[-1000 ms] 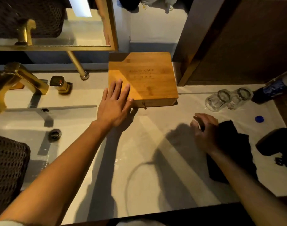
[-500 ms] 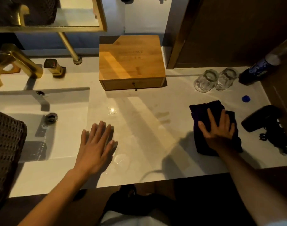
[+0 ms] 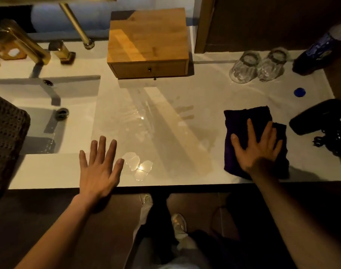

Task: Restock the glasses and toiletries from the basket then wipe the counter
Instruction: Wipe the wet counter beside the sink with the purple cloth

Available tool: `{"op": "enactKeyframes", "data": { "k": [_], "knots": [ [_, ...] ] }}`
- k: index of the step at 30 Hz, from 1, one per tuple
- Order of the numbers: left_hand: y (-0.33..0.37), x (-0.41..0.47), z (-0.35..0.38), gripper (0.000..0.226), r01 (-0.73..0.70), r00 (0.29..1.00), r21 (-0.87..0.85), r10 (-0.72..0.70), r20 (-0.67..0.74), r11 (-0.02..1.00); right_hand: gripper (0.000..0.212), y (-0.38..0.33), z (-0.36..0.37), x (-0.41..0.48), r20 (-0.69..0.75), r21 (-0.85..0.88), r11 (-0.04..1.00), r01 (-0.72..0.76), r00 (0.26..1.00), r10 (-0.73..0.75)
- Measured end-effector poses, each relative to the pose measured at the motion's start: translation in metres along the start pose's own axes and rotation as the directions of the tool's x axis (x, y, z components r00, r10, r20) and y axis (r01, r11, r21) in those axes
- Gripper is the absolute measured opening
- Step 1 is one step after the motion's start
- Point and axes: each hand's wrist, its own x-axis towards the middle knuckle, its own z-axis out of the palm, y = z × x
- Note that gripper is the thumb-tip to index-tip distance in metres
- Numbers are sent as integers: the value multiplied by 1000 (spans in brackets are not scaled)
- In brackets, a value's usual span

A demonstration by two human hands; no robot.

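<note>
While my right hand presses flat, fingers spread, on the dark cloth at the right of the white bench, my left hand lies open and empty near the front edge. Two glasses stand upside down beyond the cloth, beside a wooden box.

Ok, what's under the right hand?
A dark folded cloth, lying flat on the counter; the right hand presses on it, fingers spread. Whatever is beneath the cloth is covered.

White counter; wooden box, two glasses, dark cloth, hairdryer
</note>
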Motion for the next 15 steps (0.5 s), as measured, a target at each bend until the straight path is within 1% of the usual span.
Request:
{"op": "enactKeyframes", "data": {
  "k": [5,6,8,12,15],
  "knots": [
    [0,3,0,64,-3,1000,21,3,-28,1000,75,-35,17,-49,-143,112,993,-44,988,60],
    [1,3,0,64,-2,1000,22,3,-29,1000,75,-45,20,-53,-146,138,988,-67,985,87],
    [1,3,1,64,-2,999,20,3,-35,1000,77,-68,24,-59,-107,169,981,-100,987,119],
    [2,3,2,65,-1,999,23,2,-51,1000,80,-107,26,-60,-89,114,990,-81,992,92],
    [0,4,3,66,8,999,32,-7,-53,999,81,-137,24,-52,-63,105,992,-64,996,70]
  ]
}}
